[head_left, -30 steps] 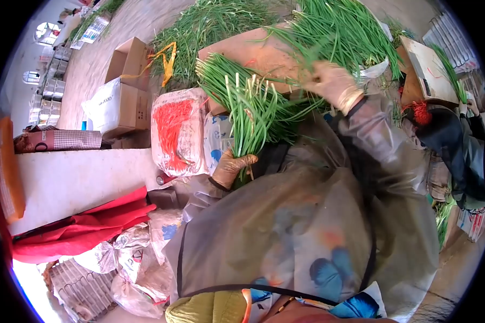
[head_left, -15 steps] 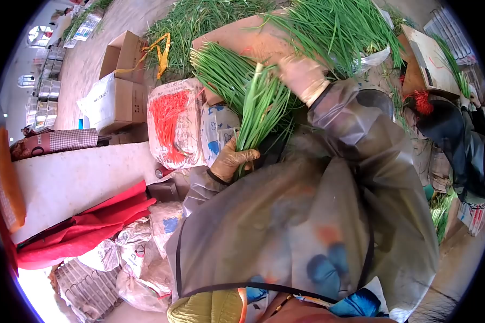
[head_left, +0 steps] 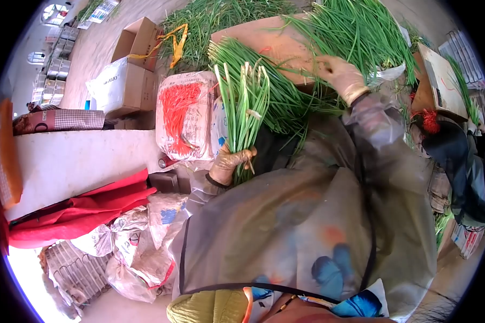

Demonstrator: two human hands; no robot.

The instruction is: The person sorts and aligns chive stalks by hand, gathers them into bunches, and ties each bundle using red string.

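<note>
My gloved left hand (head_left: 230,164) is closed around the lower end of a bunch of spring onions (head_left: 246,110), held upright with the pale ends pointing up. Just behind it, a larger heap of spring onions (head_left: 269,89) leans with its pale ends toward the upper left. To the right of that heap, my gloved right hand (head_left: 344,78) hovers over the edge of a brown board (head_left: 264,36), its fingers bent loosely and apart. Nothing shows in its grip. A few green leaves lie just below it.
Another pile of spring onions (head_left: 355,32) covers the board's right end. Loose greens (head_left: 210,27) lie on the floor behind. Red ties (head_left: 179,116) rest on a stacked sack (head_left: 202,140). Cardboard boxes (head_left: 137,89) and a white tabletop (head_left: 86,159) stand left. A co-worker's dark clothing (head_left: 452,161) shows right.
My right hand has moved right, away from the bunch. In my left hand the bunch now stands more upright, its pale ends shifted left. The whole view has turned slightly.
</note>
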